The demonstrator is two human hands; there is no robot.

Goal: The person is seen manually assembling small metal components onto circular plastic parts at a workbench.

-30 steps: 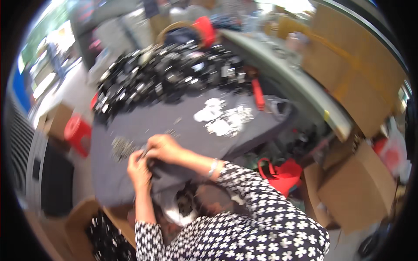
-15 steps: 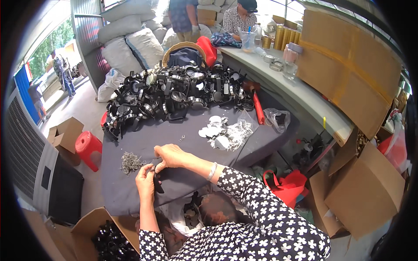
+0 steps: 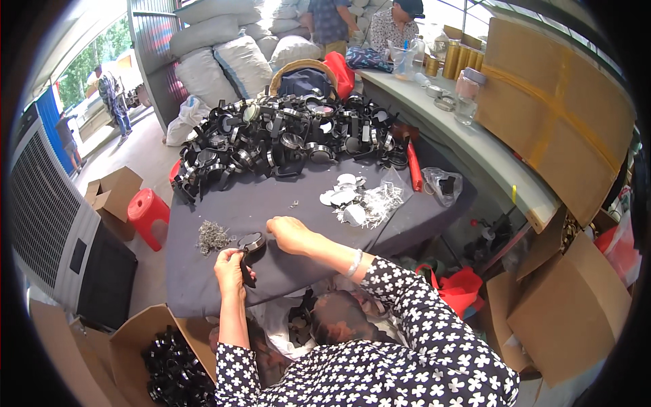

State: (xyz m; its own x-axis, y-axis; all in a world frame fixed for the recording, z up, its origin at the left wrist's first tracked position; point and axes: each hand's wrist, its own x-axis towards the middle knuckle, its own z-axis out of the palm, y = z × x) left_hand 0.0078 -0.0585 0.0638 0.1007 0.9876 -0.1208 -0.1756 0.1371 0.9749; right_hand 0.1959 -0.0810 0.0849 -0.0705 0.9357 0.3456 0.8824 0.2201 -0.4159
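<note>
My left hand [image 3: 230,270] is closed on the black strap of a wristwatch [image 3: 251,242], whose round silver-rimmed case rests just above the table cloth [image 3: 203,285]. Right of the watch, apart from it, is my right hand [image 3: 290,236]. Its fingers are drawn together, and whatever they hold is too small to make out. A heap of small metal pins [image 3: 213,237] lies left of the watch. Across the far half of the table spreads a big pile of black-strapped watches [image 3: 291,132]. White round discs [image 3: 344,192] lie to the right beside a plastic bag with small pale pieces [image 3: 380,203].
A red-handled tool [image 3: 413,166] and a clear bag [image 3: 444,184] lie at the table's right edge. Open cardboard boxes flank me; the left one [image 3: 146,315] holds more watches. Two people [image 3: 397,27] are beyond the table. A red stool [image 3: 148,217] and a grey cooler [image 3: 61,217] stand left.
My right hand has come away from my left hand and moved right. The watch case, hidden before, now shows above my left hand. The whole view has shifted slightly.
</note>
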